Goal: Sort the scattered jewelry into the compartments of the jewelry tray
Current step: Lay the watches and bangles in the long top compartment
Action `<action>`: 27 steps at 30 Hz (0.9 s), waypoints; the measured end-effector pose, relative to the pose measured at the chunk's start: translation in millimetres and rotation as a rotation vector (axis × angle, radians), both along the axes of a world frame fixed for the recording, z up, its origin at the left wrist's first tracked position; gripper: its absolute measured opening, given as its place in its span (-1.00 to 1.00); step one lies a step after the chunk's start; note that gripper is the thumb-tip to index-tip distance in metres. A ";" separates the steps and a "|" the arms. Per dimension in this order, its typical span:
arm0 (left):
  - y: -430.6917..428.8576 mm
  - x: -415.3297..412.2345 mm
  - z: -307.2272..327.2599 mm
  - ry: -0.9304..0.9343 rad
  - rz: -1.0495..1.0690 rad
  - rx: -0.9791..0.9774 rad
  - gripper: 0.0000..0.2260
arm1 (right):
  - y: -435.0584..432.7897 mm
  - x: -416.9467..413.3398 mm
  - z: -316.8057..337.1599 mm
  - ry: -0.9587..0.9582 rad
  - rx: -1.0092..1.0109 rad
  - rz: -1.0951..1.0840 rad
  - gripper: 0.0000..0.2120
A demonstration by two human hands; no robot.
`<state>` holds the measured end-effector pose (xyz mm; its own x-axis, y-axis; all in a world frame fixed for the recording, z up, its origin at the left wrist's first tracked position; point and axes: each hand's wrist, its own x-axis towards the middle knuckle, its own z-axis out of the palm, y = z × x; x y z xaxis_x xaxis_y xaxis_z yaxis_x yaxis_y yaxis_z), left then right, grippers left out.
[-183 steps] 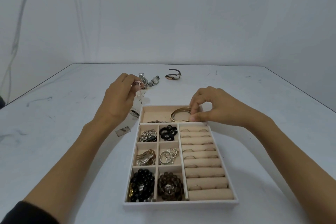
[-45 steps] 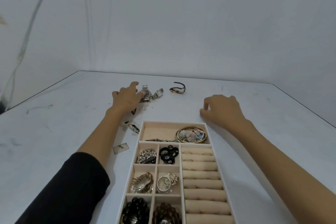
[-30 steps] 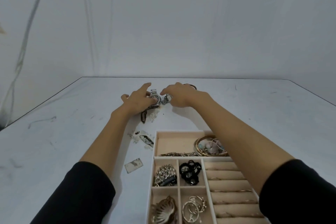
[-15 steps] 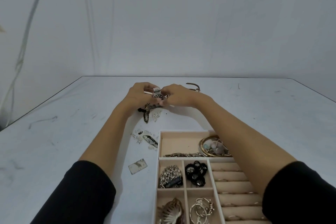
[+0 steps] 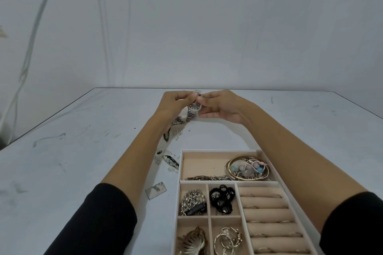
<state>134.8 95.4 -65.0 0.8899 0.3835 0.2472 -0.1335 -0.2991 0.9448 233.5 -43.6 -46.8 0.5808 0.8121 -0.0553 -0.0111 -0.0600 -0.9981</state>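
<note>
White table top (image 5: 83,161), scuffed w/ grey marks, is taken up at near right by the jewelry tray (image 5: 207,150), white outside, beige-lined inside; its near end is cut off by the frame.

Tray contents, by section:
- 1 wide compartment across the far end: gold bangles (image 5: 230,164) stacked at its right, 1 pastel bead bracelet (image 5: 248,168) laid inside them, 1 chain (image 5: 207,177) stretched along the near wall. Left part is bare lining.
- 4 small compartments seen at left, 2 x 2: silver chain w/ pearls (image 5: 192,203) far left, black knotted piece (image 5: 222,198) far right, gold shell-shaped piece (image 5: 194,242) near left, bunch of silver hoops (image 5: 227,242) near right.
- Ring rolls (image 5: 267,217) at right, abt 6 rows in view, thin rings tucked betw. them; exact ring count can't be told.

Both forearms are stretched out past the tray, black sleeves pushed up. 1 silver watch (image 5: 194,107) is held up off the table beyond the tray's far end, strap hanging down. Left hand (image 5: 176,103): fingers curled, watch pinched at its upper strap. Right hand (image 5: 223,107): watch case pinched betw. thumb and fingers.

Loose on the table left of the tray: 1 flat grey scrap (image 5: 155,190) and a few small dark-patterned bits (image 5: 171,161); what they are can't be told.
</note>
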 end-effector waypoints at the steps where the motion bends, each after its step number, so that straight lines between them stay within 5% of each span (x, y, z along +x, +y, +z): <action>1: -3.5 2.0 1.1 0.001 0.003 0.024 -0.84 | -3.2 1.2 -0.8 0.031 0.020 -0.018 -0.90; 6: -5.3 11.5 4.3 0.045 0.164 0.180 -0.68 | -12.2 2.2 -10.1 0.106 0.017 -0.086 -0.85; 12: -1.7 20.4 -15.3 0.387 0.352 0.806 -0.78 | -19.8 0.3 -24.6 0.228 0.116 -0.127 -0.83; 15: -6.9 24.3 -19.0 0.408 0.389 0.978 -0.78 | -19.9 -1.6 -24.9 0.221 0.109 -0.113 -0.82; 23: -9.7 28.3 -5.9 0.501 0.251 0.777 -0.74 | -22.2 -3.3 -23.2 0.216 0.106 -0.111 -0.88; 27: -12.4 21.8 1.3 0.473 0.193 0.664 -0.78 | -26.1 -4.8 -21.1 0.260 0.081 -0.131 -0.73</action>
